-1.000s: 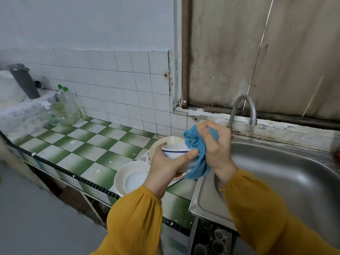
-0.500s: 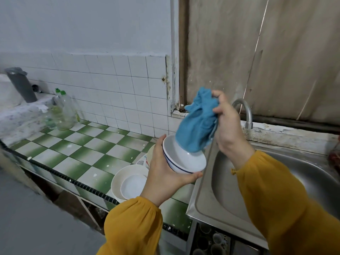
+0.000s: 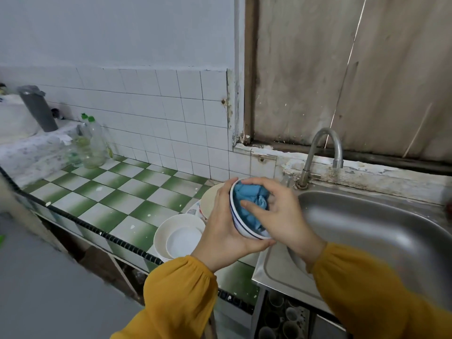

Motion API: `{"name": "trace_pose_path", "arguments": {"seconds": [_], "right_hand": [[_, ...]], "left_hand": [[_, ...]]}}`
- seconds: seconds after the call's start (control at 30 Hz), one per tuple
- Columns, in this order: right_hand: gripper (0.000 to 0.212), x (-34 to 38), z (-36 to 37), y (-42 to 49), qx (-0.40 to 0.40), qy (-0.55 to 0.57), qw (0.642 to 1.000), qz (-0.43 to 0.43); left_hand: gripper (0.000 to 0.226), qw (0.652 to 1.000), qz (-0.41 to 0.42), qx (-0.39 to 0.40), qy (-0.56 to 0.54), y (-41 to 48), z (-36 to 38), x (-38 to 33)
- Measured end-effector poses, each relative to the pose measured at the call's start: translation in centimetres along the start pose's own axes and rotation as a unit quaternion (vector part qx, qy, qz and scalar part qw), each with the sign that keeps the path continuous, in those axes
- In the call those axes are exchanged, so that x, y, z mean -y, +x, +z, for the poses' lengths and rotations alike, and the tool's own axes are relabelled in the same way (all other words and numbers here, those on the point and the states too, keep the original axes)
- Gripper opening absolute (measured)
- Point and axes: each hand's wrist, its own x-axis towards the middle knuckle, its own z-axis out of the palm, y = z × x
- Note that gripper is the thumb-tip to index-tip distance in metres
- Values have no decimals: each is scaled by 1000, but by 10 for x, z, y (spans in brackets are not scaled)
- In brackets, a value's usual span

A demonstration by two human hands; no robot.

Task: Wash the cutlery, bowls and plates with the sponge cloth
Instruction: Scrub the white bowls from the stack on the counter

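My left hand (image 3: 221, 231) grips a white bowl with a blue rim line (image 3: 238, 222), tilted with its mouth toward the right, above the seam between counter and sink. The blue sponge cloth (image 3: 249, 204) is bunched inside the bowl. My right hand (image 3: 281, 216) presses the cloth into the bowl with curled fingers over it. On the counter just left sit a white bowl with a smaller dish inside (image 3: 178, 237) and a cream plate (image 3: 211, 199) behind my left hand. No cutlery is visible.
The steel sink (image 3: 379, 231) lies to the right under a curved tap (image 3: 322, 152). Plastic bottles with green caps (image 3: 91, 143) stand at the back left of the green-and-white tiled counter (image 3: 110, 192). Cups sit on a shelf below the sink (image 3: 281, 316).
The right hand lifted the cloth up above the bowl, then brought it down and pushed it inside. The left hand turned the bowl's mouth toward the right.
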Motion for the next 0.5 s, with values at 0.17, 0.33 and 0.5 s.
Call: {"name": "trace_pose_path", "arguments": {"seconds": [0.17, 0.33, 0.5], "right_hand": [[38, 19, -22, 1, 281, 139, 949, 16], [42, 19, -11, 8, 110, 37, 993, 25], [39, 23, -10, 6, 211, 104, 972, 7]], "left_hand": [[117, 999, -5, 27, -15, 3, -20, 8], [109, 999, -9, 20, -40, -5, -7, 4], [113, 999, 3, 27, -25, 1, -20, -1]]}}
